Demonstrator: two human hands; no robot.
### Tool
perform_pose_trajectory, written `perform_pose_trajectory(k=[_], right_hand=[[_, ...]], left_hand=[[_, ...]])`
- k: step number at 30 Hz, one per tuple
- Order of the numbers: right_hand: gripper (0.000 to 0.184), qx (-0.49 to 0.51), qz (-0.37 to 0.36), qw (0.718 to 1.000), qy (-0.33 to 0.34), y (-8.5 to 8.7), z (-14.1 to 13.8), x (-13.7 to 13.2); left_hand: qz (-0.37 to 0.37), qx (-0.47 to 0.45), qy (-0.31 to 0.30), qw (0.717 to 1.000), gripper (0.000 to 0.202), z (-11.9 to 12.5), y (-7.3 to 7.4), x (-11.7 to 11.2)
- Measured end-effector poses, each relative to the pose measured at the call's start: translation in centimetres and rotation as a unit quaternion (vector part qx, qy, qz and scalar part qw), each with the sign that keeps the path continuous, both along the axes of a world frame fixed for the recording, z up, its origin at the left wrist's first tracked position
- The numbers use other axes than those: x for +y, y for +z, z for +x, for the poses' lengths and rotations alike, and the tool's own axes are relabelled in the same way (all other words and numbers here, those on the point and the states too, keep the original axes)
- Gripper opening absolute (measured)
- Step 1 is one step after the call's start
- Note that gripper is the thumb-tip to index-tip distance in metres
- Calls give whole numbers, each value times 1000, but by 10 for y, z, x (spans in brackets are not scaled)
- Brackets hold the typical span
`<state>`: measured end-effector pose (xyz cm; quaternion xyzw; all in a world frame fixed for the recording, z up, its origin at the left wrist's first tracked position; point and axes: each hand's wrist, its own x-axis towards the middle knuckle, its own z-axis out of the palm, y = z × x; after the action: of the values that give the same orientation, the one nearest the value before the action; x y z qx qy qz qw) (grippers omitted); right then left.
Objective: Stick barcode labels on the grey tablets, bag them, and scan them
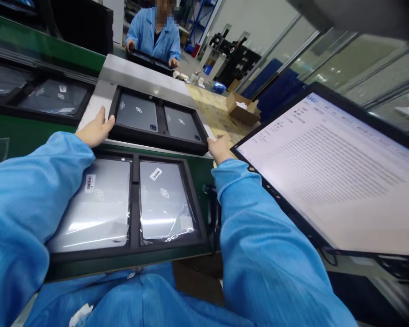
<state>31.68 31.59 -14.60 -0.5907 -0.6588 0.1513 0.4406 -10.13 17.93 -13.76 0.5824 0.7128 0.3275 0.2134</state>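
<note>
A black foam tray [157, 138] with two dark grey tablets lies across the white surface ahead of me. My left hand [96, 129] grips its left end, with the thumb along the edge. At the right front corner, my right hand [220, 147] is closed on the tray; some of its fingers are hidden. Nearer to me, a second black tray [135, 204] rests on the green table. In it lie a silver tablet [105, 209] on the left and another silver tablet [162, 195] on the right, both in clear film with barcode labels.
A monitor [327, 168] stands at the right, close to my right sleeve. A black handheld device [214, 209] is beside the near tray. More wrapped tablets sit in a tray [17, 109] at left. Across the table, a person in blue [160, 34] handles another tray.
</note>
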Motion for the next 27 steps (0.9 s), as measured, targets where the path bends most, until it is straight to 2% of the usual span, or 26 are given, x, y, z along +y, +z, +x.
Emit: perform_pose_trajectory(k=[2,3,5,7,9,11,13,15,16,18,20,22,24,25,27], right_hand=[[29,-39,35,998,-23,12,9,-35],[29,-76,52,995,-29,17,17,-58],[25,-174,51,983,-36,22,37,-107],[31,-269,-31,957,-100,19,57,-153],[44,-278,-188,934,-125,9,69,-187],[43,-159,-331,925,-98,-4,68,-207],[30,24,-388,919,-68,-15,55,-214],[21,143,-378,912,-63,-21,36,-211],[20,163,-371,912,-64,-20,26,-208],[22,158,-354,920,-63,-12,6,-198],[20,157,-327,931,-49,4,-14,-190],[15,113,-285,951,30,27,-39,-187],[11,-5,-235,957,170,50,-72,-192],[11,-84,-206,943,247,60,-91,-197],[13,-234,-151,887,368,75,-133,-207]], left_hand=[[0,77,16,997,92,-5,2,-31],[-10,115,2,993,87,-7,0,-49],[-53,164,-92,981,71,-8,-7,-84],[-78,191,-198,958,65,-5,-17,-109],[-59,232,-227,944,66,0,-26,-120],[-42,272,-188,943,64,3,-31,-120],[-37,287,-133,948,56,2,-30,-116],[-15,263,-82,961,51,-3,-28,-112],[2,232,-57,971,50,-7,-27,-112],[35,144,-12,989,49,-17,-28,-112],[42,50,40,997,50,-25,-31,-110],[19,-19,91,996,54,-30,-35,-107],[-1,-70,119,990,59,-32,-38,-103],[-1,-87,126,988,60,-32,-39,-102],[5,-105,131,986,61,-31,-41,-100]])
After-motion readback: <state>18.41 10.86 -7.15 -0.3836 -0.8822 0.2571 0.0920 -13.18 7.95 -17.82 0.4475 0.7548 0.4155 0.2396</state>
